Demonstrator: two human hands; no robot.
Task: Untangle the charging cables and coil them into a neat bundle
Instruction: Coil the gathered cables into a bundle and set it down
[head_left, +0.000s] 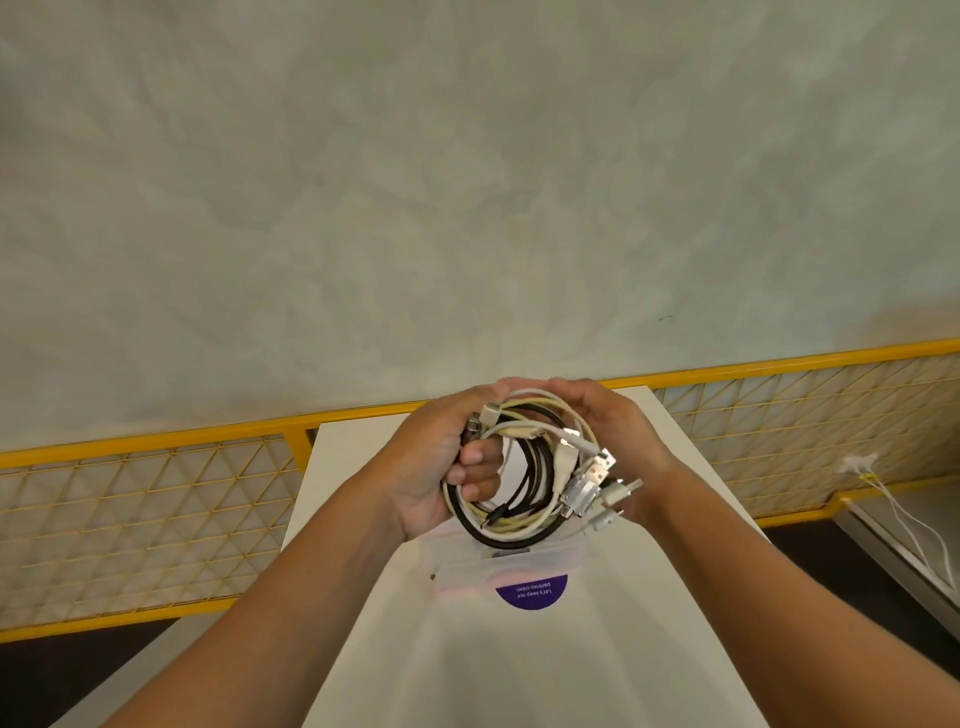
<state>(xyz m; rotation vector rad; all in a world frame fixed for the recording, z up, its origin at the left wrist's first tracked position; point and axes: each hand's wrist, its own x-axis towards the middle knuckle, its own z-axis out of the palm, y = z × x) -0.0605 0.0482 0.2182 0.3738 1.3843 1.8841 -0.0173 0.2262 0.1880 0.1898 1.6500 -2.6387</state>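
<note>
Gripped in two bare hands above a white worktop: a coil of charging cables, black, white and cream strands wound into one rough ring. Left hand clenched round the ring's left side, its fingers hooked through the middle of the loop and curled back over the strands. Right hand cupped over the upper right of the ring, fingers bent down over the topmost white strand and grasping it, fingertips close to the left knuckles. Just below the right fingers, against the palm, a cluster of connectors, white and metal plug ends jutting out at mixed angles, their types too small to tell. Bottom arc of the ring hanging clear below the left fingers, a thick black strand outermost. Directly beneath the fingers, on the worktop, a clear plastic container bearing a round purple sticker, its white lettering upside down from this side. Beyond the fingers, past the worktop's far edge, a yellow mesh railing running across the view, a mottled grey surface behind it. Well to the right of the right fingers, thin white leads trailing from a small plug over a separate ledge, apart from the bundle.
</note>
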